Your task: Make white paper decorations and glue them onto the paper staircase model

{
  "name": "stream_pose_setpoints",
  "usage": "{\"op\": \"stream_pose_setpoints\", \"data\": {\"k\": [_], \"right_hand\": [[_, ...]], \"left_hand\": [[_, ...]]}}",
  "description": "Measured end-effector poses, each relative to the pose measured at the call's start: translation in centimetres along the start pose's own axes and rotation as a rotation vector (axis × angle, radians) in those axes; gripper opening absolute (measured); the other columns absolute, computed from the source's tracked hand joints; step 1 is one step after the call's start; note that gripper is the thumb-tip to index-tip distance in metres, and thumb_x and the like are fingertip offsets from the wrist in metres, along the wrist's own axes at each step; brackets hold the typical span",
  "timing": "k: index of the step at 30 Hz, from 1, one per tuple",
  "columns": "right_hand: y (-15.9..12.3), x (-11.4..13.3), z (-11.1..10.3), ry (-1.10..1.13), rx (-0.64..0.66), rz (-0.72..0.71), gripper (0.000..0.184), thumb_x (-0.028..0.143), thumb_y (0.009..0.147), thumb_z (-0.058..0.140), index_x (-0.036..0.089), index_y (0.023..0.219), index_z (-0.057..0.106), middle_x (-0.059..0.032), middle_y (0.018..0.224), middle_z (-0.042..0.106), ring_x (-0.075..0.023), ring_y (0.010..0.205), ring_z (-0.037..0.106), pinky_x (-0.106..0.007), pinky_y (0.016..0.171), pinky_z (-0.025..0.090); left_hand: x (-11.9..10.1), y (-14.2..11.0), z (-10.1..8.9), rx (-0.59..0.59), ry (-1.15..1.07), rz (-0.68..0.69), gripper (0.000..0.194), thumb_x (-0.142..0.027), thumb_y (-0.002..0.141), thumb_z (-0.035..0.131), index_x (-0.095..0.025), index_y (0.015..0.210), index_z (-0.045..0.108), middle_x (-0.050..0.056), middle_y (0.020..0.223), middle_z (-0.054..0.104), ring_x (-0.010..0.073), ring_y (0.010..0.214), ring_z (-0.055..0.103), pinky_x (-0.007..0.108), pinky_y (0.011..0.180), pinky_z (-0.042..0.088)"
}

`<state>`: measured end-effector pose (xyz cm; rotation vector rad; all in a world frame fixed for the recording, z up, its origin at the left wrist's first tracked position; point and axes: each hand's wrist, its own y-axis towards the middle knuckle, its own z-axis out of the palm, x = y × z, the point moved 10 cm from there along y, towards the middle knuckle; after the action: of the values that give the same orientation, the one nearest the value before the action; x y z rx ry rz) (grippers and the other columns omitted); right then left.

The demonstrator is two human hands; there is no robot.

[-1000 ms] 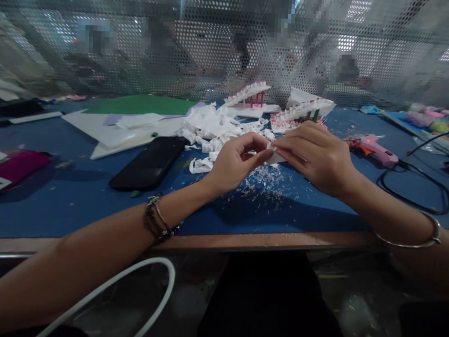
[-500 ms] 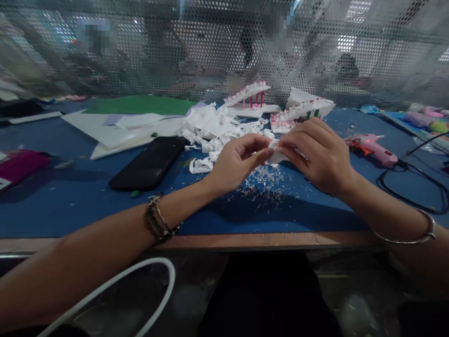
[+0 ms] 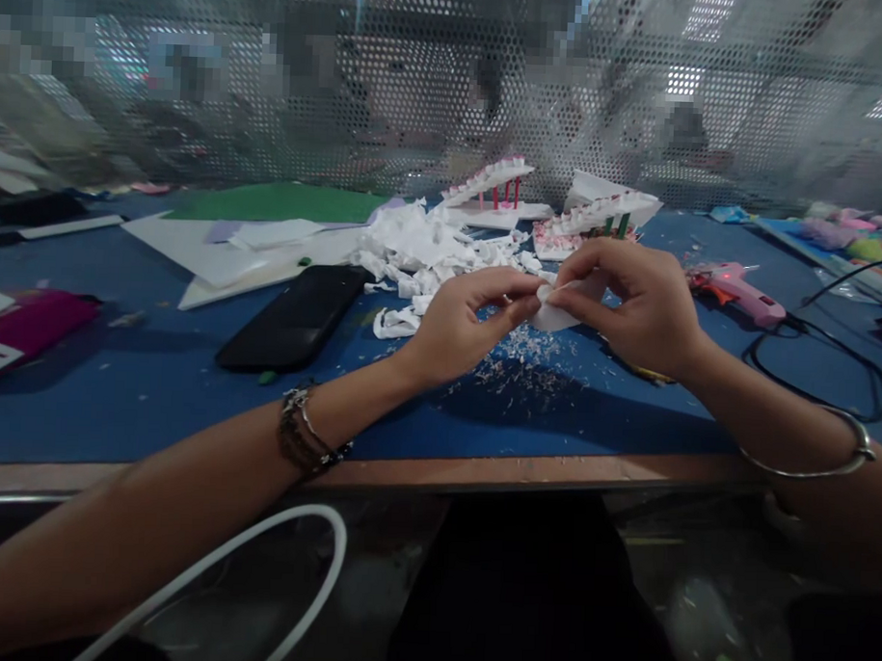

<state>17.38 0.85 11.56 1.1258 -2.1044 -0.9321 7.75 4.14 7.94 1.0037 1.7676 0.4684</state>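
Between my two hands is a small piece of white paper [image 3: 555, 318], pinched at its left edge. My left hand [image 3: 464, 322] has thumb and fingertips closed on that edge. My right hand [image 3: 630, 297] grips the same piece from the other side, thumb against index finger, and part of the paper is hidden behind it. Fine white shreds [image 3: 523, 357] lie on the table under the hands. Just beyond my left hand rises a heap of torn white paper [image 3: 415, 238]. A dark, thin object [image 3: 649, 373] shows partly beneath my right hand; its kind is unclear.
A black phone [image 3: 293, 321] lies left of my hands. Two small white stair models [image 3: 490, 183] stand at the back. At right are a pink glue gun [image 3: 738, 293] and its black cord [image 3: 815, 382]. White and green sheets [image 3: 272, 202] lie back left, before a perforated metal screen [image 3: 420, 89].
My right hand has shifted slightly right and its fingers have turned, so more of the white paper shows. My left hand stays nearly in place, still pinching the edge.
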Motion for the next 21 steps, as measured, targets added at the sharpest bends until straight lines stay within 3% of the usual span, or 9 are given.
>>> {"op": "stream_pose_setpoints", "data": {"k": [7, 11, 16, 21], "right_hand": [[-0.1, -0.3, 0.2, 0.025, 0.01, 0.049, 0.012, 0.029, 0.08, 0.057, 0.017, 0.076, 0.057, 0.0008, 0.069, 0.06, -0.009, 0.061, 0.052, -0.023, 0.056, 0.041], [-0.1, 0.6, -0.1, -0.022, -0.03, -0.021, 0.01, 0.026, 0.08, 0.057, 0.018, 0.075, 0.055, 0.0, 0.071, 0.06, -0.0109, 0.065, 0.053, -0.026, 0.061, 0.043], [-0.1, 1.0, 0.0, -0.022, -0.024, -0.062, 0.011, 0.027, 0.081, 0.057, 0.018, 0.075, 0.054, 0.0001, 0.072, 0.059, -0.0114, 0.068, 0.055, -0.027, 0.062, 0.045], [0.0, 1.0, 0.0, 0.009, 0.016, -0.081, 0.01, 0.026, 0.081, 0.057, 0.018, 0.075, 0.056, 0.0005, 0.071, 0.06, -0.0097, 0.067, 0.055, -0.026, 0.062, 0.046]], "left_hand": [[-1.7, -0.2, -0.1, -0.005, 0.151, 0.105, 0.022, -0.032, 0.083, 0.052, -0.017, 0.089, 0.067, 0.005, 0.083, 0.067, 0.011, 0.07, 0.058, 0.023, 0.063, 0.046], [-2.3, -0.3, 0.1, 0.014, 0.174, 0.148, 0.022, -0.033, 0.08, 0.057, -0.018, 0.093, 0.066, 0.004, 0.083, 0.066, 0.01, 0.065, 0.056, 0.022, 0.062, 0.046], [-3.0, -0.5, 0.0, -0.012, 0.258, 0.207, 0.017, -0.022, 0.084, 0.052, -0.017, 0.093, 0.065, 0.006, 0.089, 0.066, 0.0127, 0.08, 0.059, 0.023, 0.069, 0.046], [-3.1, -0.4, 0.0, -0.001, 0.319, 0.241, 0.018, -0.024, 0.086, 0.049, -0.019, 0.092, 0.065, 0.005, 0.093, 0.066, 0.0146, 0.086, 0.059, 0.029, 0.078, 0.046]]}}
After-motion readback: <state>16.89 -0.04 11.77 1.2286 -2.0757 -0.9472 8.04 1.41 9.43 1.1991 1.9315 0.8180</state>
